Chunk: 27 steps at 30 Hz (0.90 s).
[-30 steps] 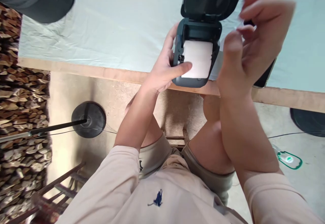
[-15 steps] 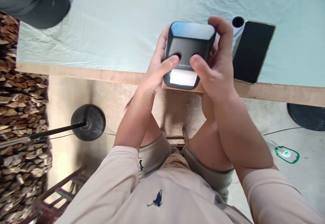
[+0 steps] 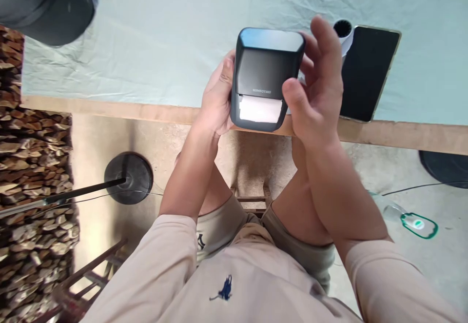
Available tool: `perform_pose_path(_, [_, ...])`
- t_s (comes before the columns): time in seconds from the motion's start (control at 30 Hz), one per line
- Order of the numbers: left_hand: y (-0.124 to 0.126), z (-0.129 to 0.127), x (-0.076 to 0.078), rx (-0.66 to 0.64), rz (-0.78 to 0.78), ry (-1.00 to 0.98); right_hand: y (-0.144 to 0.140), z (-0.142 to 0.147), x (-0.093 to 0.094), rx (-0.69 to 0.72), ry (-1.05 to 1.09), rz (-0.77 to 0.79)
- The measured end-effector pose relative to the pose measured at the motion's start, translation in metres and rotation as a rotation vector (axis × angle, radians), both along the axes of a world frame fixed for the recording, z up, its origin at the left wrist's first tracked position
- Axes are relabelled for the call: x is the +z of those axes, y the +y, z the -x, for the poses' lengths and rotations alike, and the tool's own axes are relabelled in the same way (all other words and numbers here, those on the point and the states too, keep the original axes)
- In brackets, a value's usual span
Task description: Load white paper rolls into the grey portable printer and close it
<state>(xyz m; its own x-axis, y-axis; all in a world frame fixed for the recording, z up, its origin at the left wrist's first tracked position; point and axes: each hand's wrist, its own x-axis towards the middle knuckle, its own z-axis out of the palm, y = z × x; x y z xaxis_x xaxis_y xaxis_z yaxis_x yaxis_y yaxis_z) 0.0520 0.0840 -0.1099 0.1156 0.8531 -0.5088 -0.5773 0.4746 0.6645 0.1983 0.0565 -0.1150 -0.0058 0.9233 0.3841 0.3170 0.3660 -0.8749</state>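
Note:
Held up over the table's near edge is a dark label printer [image 3: 268,69], with a white label [image 3: 260,109] showing at its lower end. My left hand [image 3: 215,93] grips the printer along its left side, the thumb against that edge and the fingers mostly hidden behind it. Beside the printer's right edge, my right hand [image 3: 321,89] has its fingers spread, with the thumb tip overlapping the edge; whether it touches cannot be told. Just right of that hand lie a black-screened phone [image 3: 371,71] and a white cylinder with a dark end [image 3: 343,32].
A light green cloth [image 3: 164,35] covers the table, whose wooden edge [image 3: 109,108] runs across. A dark rounded object [image 3: 69,10] stands at upper left. Below are a round stand base [image 3: 135,186], stacked firewood [image 3: 32,167], a wooden stool [image 3: 87,279] and a green-handled bottle [image 3: 419,224].
My right hand has loosened from the printer and spread its fingers, moving slightly right. My left thumb has slid from the printer's face to its left edge. The printer shifted slightly left.

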Motion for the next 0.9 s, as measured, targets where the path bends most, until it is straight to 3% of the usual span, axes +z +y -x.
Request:
perform_pose_path(0.07, [0.001,0.001,-0.006,-0.06,-0.233,0.011,-0.004,-0.001,0.006,0.068,-0.016,0.016])
perform_pose_path(0.13, [0.002,0.002,-0.009,-0.117,-0.357,0.013,-0.006,-0.003,0.014,0.063,-0.086,0.005])
perform_pose_path(0.3, [0.001,0.0,-0.001,-0.226,-0.354,-0.056,-0.003,0.002,0.039,-0.296,-0.307,-0.157])
perform_pose_path(0.43, [-0.003,-0.006,0.008,-0.262,-0.482,-0.149,0.004,0.015,0.053,-0.446,-0.116,-0.197])
perform_pose_path(0.53, [-0.008,-0.011,0.015,-0.222,-0.453,-0.123,0.007,0.011,0.057,-0.339,-0.221,-0.169])
perform_pose_path(0.67, [-0.012,-0.017,0.025,-0.114,-0.389,-0.024,0.01,-0.002,0.064,-0.147,-0.818,0.087])
perform_pose_path(0.9, [-0.009,-0.008,0.02,-0.192,-0.379,-0.109,0.021,0.003,0.077,-0.093,-1.211,0.288])
